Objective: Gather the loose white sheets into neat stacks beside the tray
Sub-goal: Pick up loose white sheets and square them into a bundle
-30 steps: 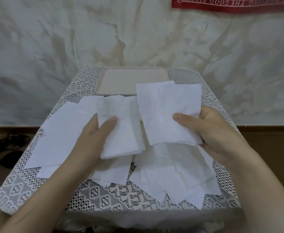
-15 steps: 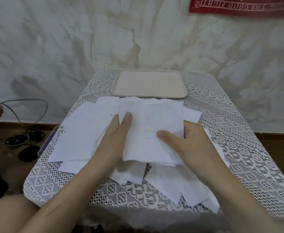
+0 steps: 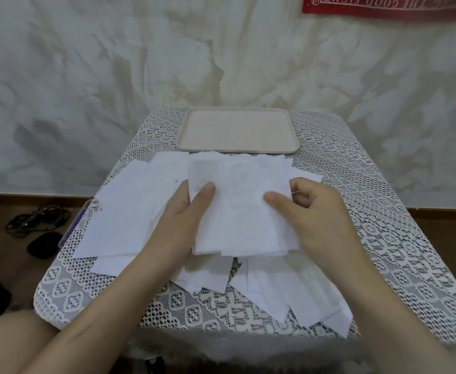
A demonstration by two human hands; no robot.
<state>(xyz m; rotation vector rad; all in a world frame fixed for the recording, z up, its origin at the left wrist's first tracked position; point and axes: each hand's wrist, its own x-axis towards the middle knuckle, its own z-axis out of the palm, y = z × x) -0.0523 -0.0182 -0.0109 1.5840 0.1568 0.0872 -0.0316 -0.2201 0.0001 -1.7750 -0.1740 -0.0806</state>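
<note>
A bundle of white sheets (image 3: 240,211) is held between the two hands above the middle of the table (image 3: 388,238). Its left edge is gripped by the left hand (image 3: 179,222), with the thumb laid on top and the fingers hidden beneath. Its right edge is pinched by the right hand (image 3: 318,211), with the thumb pressed on the top sheet and the fingers curled at the side. The bundle's far edge is seen just in front of the tray (image 3: 237,130), and whether they touch cannot be told. One tray is counted, beige and rectangular, at the far end of the table. One bundle is held, and the number of sheets in it cannot be told. More loose sheets (image 3: 129,211) are spread overlapping to the left of the hands. A further overlapping heap (image 3: 289,292) lies beneath and in front of the right hand, and its exact count is not readable. The table is covered by a white lace cloth (image 3: 194,311). Behind it a pale, stained wall (image 3: 113,76) is seen, with a red banner (image 3: 388,6) at the upper right. On the brown floor (image 3: 5,265) to the left, a tangle of dark cables (image 3: 32,220) and a black object (image 3: 44,244) are seen.
</note>
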